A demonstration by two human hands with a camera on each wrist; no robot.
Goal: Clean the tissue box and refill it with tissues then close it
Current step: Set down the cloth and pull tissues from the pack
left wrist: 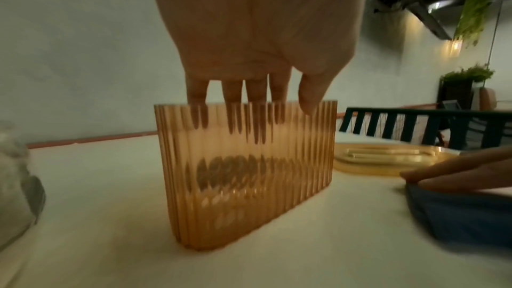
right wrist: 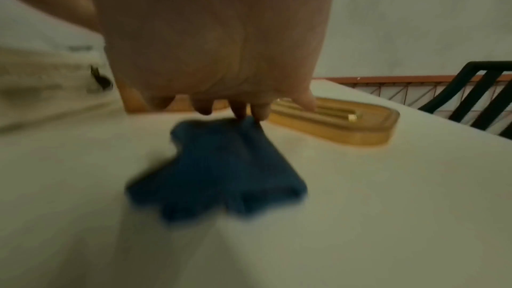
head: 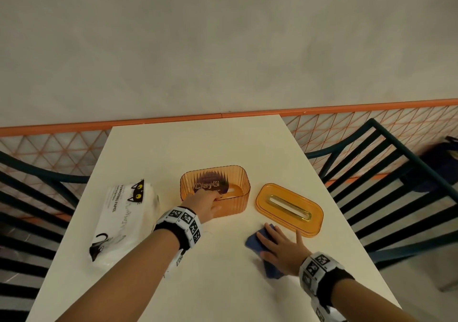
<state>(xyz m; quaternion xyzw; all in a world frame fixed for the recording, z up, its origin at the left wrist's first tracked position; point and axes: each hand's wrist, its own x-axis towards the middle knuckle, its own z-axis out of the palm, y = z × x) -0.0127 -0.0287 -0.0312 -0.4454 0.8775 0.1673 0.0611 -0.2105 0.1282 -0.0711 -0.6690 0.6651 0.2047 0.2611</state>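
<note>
An orange see-through ribbed tissue box stands open in the middle of the white table. My left hand grips its near wall, fingers inside and thumb outside. Its orange lid with a gold-edged slot lies flat just right of the box. My right hand rests flat with spread fingers on a blue cloth in front of the lid; the cloth lies crumpled under that hand. A white tissue pack printed with black cats lies left of the box.
Dark slatted chairs stand at the left and the right of the table. A grey wall with an orange rail runs behind the far edge. The table's near part is bare between my forearms.
</note>
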